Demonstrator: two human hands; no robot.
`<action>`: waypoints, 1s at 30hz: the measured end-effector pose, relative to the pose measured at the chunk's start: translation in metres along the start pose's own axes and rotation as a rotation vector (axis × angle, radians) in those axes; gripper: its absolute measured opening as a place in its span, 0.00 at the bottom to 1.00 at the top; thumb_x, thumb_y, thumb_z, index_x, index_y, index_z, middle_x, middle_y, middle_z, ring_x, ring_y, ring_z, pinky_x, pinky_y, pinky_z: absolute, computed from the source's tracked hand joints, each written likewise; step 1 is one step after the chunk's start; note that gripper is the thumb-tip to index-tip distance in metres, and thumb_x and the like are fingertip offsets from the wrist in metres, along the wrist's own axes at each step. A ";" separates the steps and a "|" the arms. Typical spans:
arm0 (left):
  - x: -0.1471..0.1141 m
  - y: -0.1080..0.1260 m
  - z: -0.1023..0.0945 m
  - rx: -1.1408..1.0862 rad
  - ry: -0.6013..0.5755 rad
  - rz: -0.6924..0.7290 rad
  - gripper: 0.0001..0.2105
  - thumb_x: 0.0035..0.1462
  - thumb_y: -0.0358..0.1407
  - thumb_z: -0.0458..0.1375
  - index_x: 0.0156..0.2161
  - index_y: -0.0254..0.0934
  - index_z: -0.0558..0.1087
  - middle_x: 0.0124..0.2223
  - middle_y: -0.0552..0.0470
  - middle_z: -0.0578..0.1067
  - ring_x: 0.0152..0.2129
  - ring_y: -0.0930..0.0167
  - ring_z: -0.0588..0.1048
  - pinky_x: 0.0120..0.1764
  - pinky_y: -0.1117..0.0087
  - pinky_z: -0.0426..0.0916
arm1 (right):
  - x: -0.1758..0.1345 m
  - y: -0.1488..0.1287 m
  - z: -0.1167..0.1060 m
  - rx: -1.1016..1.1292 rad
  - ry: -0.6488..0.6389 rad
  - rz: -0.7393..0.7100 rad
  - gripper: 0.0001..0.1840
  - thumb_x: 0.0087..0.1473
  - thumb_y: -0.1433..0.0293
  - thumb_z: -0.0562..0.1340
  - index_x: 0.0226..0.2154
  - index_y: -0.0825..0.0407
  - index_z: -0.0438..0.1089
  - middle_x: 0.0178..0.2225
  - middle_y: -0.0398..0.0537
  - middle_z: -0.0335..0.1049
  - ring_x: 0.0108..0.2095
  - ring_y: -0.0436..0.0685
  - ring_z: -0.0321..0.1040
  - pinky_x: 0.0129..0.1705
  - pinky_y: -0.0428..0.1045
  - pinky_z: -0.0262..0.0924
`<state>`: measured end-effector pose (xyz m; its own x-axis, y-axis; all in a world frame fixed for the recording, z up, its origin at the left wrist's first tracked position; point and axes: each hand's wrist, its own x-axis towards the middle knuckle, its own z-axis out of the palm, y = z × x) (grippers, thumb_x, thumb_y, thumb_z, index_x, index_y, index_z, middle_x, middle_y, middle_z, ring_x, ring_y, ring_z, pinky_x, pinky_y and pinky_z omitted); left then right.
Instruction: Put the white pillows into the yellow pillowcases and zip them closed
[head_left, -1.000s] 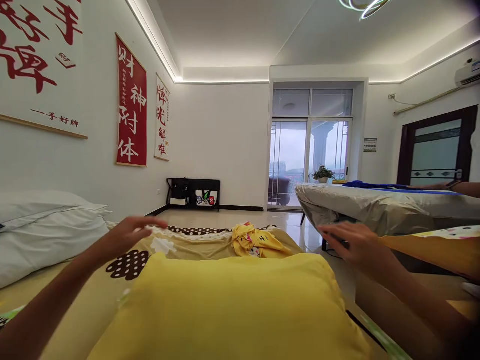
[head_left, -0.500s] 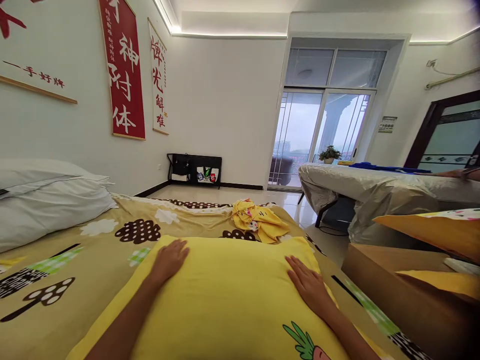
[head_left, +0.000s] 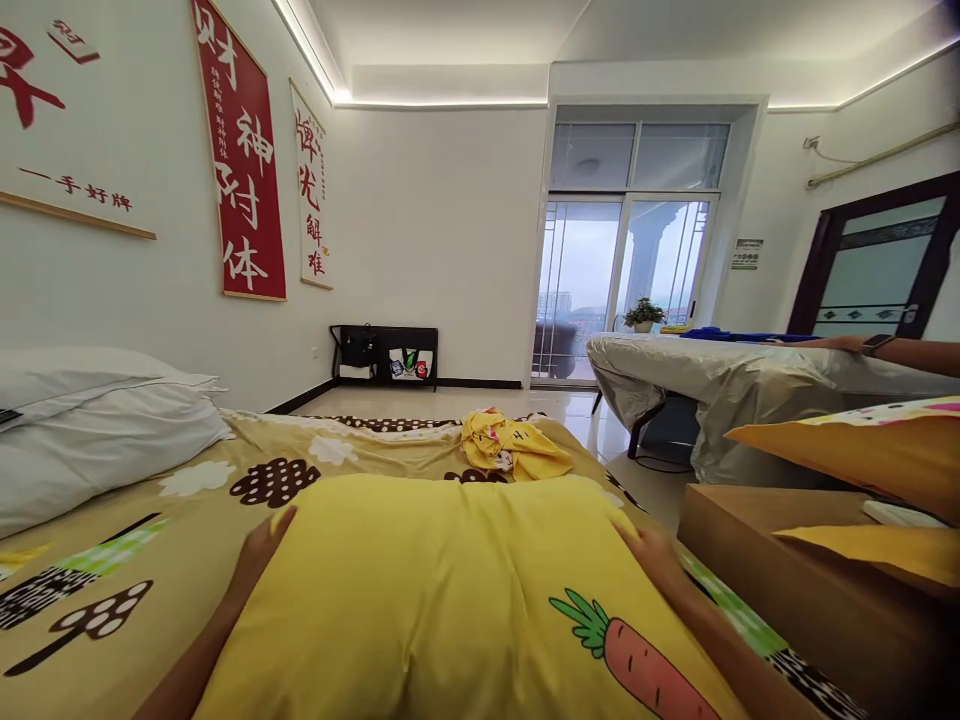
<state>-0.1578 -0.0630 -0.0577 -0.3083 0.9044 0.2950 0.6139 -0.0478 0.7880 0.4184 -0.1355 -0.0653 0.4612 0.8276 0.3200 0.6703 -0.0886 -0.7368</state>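
Note:
A yellow pillow (head_left: 375,570) with a carrot printed on it lies before me on the patterned bed sheet (head_left: 195,540). My left hand (head_left: 264,542) grips its left edge near the far corner, the fingers partly hidden by the fabric. At the opposite edge, my right hand (head_left: 646,548) pinches the far right corner and is slightly blurred. Soft folds run down the middle of the pillow. Just beyond it sits a crumpled yellow printed cloth (head_left: 510,445).
White pillows (head_left: 105,430) are stacked at the left. To the right stand a brown box (head_left: 780,560) with yellow pillows (head_left: 862,445) above it and a plastic-covered table (head_left: 720,380). Another person's hand (head_left: 840,343) rests on that table. A black rack (head_left: 386,355) stands by the far wall.
My hands lay flat on top of the pillow; now they have moved outward and grip its two side edges. More of the carrot print shows, and folds have formed in the fabric.

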 end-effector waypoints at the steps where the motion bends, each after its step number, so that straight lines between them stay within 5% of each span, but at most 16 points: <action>1: 0.007 0.008 -0.007 -0.022 0.016 -0.018 0.30 0.51 0.60 0.43 0.36 0.35 0.73 0.30 0.47 0.78 0.30 0.62 0.77 0.27 0.69 0.69 | 0.009 -0.004 -0.011 -0.037 0.001 -0.031 0.29 0.45 0.45 0.53 0.28 0.50 0.77 0.27 0.52 0.78 0.32 0.65 0.75 0.30 0.53 0.68; 5: 0.030 0.013 -0.026 0.123 0.069 0.028 0.26 0.57 0.54 0.41 0.42 0.37 0.72 0.41 0.44 0.78 0.40 0.60 0.76 0.38 0.67 0.69 | 0.026 -0.003 -0.032 -0.386 0.105 -0.133 0.31 0.56 0.53 0.42 0.41 0.50 0.74 0.40 0.56 0.77 0.41 0.66 0.74 0.40 0.56 0.66; 11: 0.004 -0.033 0.015 0.452 -0.068 -0.006 0.20 0.61 0.43 0.37 0.32 0.38 0.68 0.33 0.40 0.78 0.33 0.58 0.77 0.33 0.64 0.68 | -0.013 0.018 0.036 -0.598 -0.053 -0.148 0.22 0.58 0.62 0.46 0.32 0.49 0.74 0.26 0.60 0.76 0.29 0.67 0.75 0.29 0.56 0.64; 14: 0.002 -0.034 0.005 0.548 -0.080 -0.008 0.19 0.61 0.41 0.39 0.39 0.32 0.68 0.34 0.36 0.78 0.32 0.54 0.77 0.32 0.59 0.68 | -0.010 0.013 0.029 -0.692 -0.087 -0.193 0.16 0.56 0.63 0.52 0.30 0.50 0.74 0.28 0.61 0.76 0.31 0.67 0.75 0.31 0.57 0.64; 17: 0.021 0.011 -0.027 0.615 -0.009 0.097 0.23 0.62 0.42 0.40 0.54 0.28 0.61 0.51 0.30 0.71 0.45 0.50 0.73 0.43 0.51 0.66 | 0.024 -0.017 -0.009 -0.790 -0.063 -0.250 0.12 0.53 0.65 0.56 0.29 0.52 0.73 0.30 0.61 0.76 0.35 0.69 0.74 0.36 0.60 0.63; 19: 0.033 0.067 -0.045 0.625 0.091 0.243 0.26 0.63 0.43 0.41 0.62 0.29 0.53 0.61 0.33 0.62 0.56 0.52 0.63 0.53 0.50 0.58 | 0.053 -0.055 -0.033 -0.838 -0.006 -0.306 0.12 0.52 0.65 0.58 0.34 0.55 0.74 0.36 0.64 0.75 0.39 0.70 0.72 0.40 0.62 0.61; 22: 0.044 0.168 -0.048 0.560 0.204 0.608 0.24 0.64 0.40 0.43 0.61 0.30 0.57 0.63 0.37 0.60 0.61 0.58 0.57 0.59 0.49 0.49 | 0.090 -0.136 -0.050 -0.841 0.097 -0.437 0.20 0.57 0.62 0.56 0.47 0.57 0.70 0.47 0.67 0.71 0.48 0.69 0.68 0.47 0.63 0.57; 24: 0.048 0.223 -0.027 0.539 0.194 0.686 0.23 0.66 0.41 0.40 0.61 0.33 0.59 0.66 0.42 0.56 0.64 0.63 0.51 0.61 0.48 0.41 | 0.102 -0.190 -0.040 -0.756 0.162 -0.551 0.25 0.58 0.58 0.54 0.52 0.57 0.66 0.51 0.65 0.68 0.51 0.69 0.66 0.50 0.64 0.55; 26: 0.047 0.248 0.013 0.528 0.136 0.693 0.23 0.67 0.40 0.39 0.62 0.35 0.58 0.67 0.44 0.53 0.65 0.64 0.47 0.61 0.46 0.39 | 0.097 -0.227 -0.010 -0.683 0.167 -0.592 0.28 0.61 0.57 0.51 0.57 0.55 0.60 0.55 0.61 0.65 0.55 0.67 0.62 0.54 0.64 0.52; 28: 0.037 0.237 0.068 0.526 0.008 0.629 0.22 0.66 0.39 0.39 0.62 0.34 0.59 0.67 0.42 0.53 0.65 0.62 0.48 0.60 0.45 0.42 | 0.074 -0.236 0.040 -0.594 0.075 -0.537 0.28 0.63 0.58 0.47 0.60 0.54 0.57 0.57 0.59 0.63 0.57 0.65 0.59 0.56 0.63 0.50; 30: 0.019 0.201 0.123 0.531 -0.201 0.491 0.22 0.66 0.38 0.39 0.60 0.35 0.62 0.66 0.41 0.57 0.64 0.61 0.52 0.60 0.48 0.47 | 0.041 -0.220 0.098 -0.583 -0.056 -0.480 0.26 0.64 0.60 0.44 0.56 0.55 0.62 0.53 0.59 0.68 0.54 0.63 0.64 0.54 0.61 0.53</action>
<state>0.0494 -0.0030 0.0396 0.1983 0.8944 0.4010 0.9305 -0.3003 0.2097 0.2331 -0.0274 0.0519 0.0208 0.8749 0.4838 0.9962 0.0230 -0.0845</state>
